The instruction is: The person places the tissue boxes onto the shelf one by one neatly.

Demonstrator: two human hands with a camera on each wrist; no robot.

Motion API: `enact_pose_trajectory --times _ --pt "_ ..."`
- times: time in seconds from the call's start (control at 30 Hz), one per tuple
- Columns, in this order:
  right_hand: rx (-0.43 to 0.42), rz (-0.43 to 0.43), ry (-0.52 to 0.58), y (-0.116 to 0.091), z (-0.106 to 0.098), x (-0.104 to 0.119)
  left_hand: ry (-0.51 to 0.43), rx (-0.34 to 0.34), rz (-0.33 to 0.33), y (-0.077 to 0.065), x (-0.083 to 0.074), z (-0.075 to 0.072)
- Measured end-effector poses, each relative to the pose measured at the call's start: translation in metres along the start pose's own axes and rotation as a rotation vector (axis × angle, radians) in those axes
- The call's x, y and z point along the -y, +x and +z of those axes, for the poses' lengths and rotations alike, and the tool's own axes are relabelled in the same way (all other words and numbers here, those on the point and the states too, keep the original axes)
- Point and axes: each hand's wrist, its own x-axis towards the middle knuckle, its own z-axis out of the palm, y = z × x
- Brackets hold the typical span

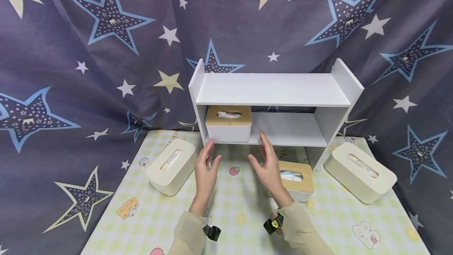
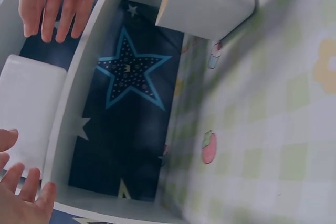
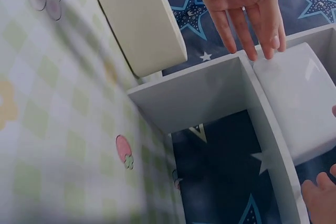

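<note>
A white tissue box with a wood-look lid (image 1: 229,129) sits at the left end of the white shelf's (image 1: 288,129) lower board. My left hand (image 1: 206,170) is just in front of its left corner, fingers extended; I cannot tell whether they touch it. My right hand (image 1: 267,164) hovers in front of the board, right of that box, palm turned inward and holding nothing. A second wood-lidded tissue box (image 1: 301,180) stands on the table beside my right wrist, partly hidden by it. In the left wrist view the left fingers (image 2: 29,195) appear beside the shelved box (image 2: 31,114).
A cream tissue box (image 1: 172,167) lies angled on the table left of the shelf. Another cream tissue box (image 1: 360,172) stands to the right. The checked tablecloth (image 1: 233,207) covers the table, and a star-patterned curtain (image 1: 141,58) hangs behind.
</note>
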Motion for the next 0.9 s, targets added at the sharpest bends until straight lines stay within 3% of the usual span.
enact_pose_trajectory --times 0.2,0.4,0.53,0.67,0.9 --pt "0.002 0.013 0.018 -0.010 -0.013 -0.003 -0.001 0.005 -0.047 -0.009 0.004 0.008" --pt "0.003 0.041 -0.023 -0.021 -0.026 -0.003 -0.017 0.037 -0.072 -0.020 -0.012 0.014" --pt "-0.006 0.042 -0.056 -0.025 -0.038 0.011 -0.035 0.067 -0.068 -0.027 -0.020 0.018" --pt "-0.015 0.051 -0.081 -0.029 -0.050 0.021 -0.049 0.107 -0.089 -0.034 -0.019 0.025" --pt "-0.047 0.042 -0.064 -0.036 -0.065 0.013 -0.050 0.169 -0.110 -0.042 -0.016 0.038"
